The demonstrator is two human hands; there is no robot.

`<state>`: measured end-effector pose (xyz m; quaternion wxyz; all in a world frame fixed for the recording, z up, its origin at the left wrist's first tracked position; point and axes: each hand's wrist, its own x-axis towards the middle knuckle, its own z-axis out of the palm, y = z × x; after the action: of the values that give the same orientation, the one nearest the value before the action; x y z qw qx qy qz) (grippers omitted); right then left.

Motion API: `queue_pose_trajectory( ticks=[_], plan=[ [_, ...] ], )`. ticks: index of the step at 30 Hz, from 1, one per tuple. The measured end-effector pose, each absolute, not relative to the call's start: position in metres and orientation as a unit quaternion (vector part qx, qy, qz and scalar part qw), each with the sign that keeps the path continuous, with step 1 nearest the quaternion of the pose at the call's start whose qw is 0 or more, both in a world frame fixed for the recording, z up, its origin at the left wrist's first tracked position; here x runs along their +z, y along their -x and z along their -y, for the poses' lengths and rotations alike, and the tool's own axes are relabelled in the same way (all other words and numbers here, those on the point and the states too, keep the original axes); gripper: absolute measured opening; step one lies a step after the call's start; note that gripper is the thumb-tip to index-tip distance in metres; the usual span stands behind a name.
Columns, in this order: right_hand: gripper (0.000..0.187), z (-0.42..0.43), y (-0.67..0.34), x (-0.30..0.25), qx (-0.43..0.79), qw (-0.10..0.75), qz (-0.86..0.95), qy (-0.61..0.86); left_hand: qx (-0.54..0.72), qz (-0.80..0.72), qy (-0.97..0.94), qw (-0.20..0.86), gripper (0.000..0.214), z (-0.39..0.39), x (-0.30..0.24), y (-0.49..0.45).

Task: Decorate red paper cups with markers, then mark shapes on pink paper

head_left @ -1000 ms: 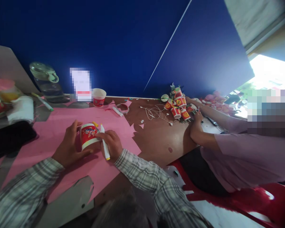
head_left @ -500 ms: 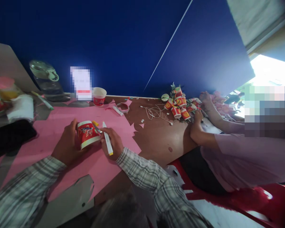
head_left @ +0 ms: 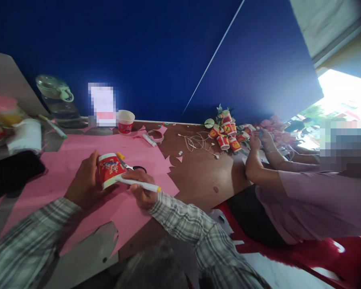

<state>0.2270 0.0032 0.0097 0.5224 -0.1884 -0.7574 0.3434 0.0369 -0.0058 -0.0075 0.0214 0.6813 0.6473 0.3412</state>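
Observation:
My left hand (head_left: 86,182) is wrapped round a red and white paper cup (head_left: 109,169) that stands upside down on a pink paper sheet (head_left: 78,160). My right hand (head_left: 142,188) pinches a white marker (head_left: 138,184) with a yellow end. The marker lies almost level and its tip touches the cup's rim. A pair of scissors (head_left: 129,165) with black handles lies on the pink sheet just behind the cup.
A second paper cup (head_left: 126,121), a glass jar (head_left: 58,100) and a white cable (head_left: 198,142) sit on the brown table (head_left: 204,176). A person in a purple sleeve (head_left: 315,200) handles a cluster of red cups (head_left: 227,134) at the right.
My right hand turned the marker from upright to nearly level and dropped a little. The scissors behind the cup came into view. The other person's hands shifted among the red cups.

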Motion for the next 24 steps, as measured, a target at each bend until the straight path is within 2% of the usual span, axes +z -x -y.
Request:
queue_pose_trajectory(
  ticks=[4, 13, 24],
  plan=[
    [0.031, -0.002, -0.226, 0.001, 0.402, 0.480, 0.736, 0.258, 0.348, -0.655, -0.669, 0.043, 0.108, 0.006, -0.009, -0.036],
    [0.032, -0.004, -0.225, -0.001, 0.432, 0.473, 0.717, 0.273, 0.370, -0.646, -0.666, 0.046, 0.102, 0.005, -0.010, -0.035],
    [0.027, -0.004, -0.225, 0.001, 0.396, 0.453, 0.746, 0.286, 0.340, -0.645, -0.684, 0.022, 0.106, 0.005, -0.013, -0.033]
  ],
)
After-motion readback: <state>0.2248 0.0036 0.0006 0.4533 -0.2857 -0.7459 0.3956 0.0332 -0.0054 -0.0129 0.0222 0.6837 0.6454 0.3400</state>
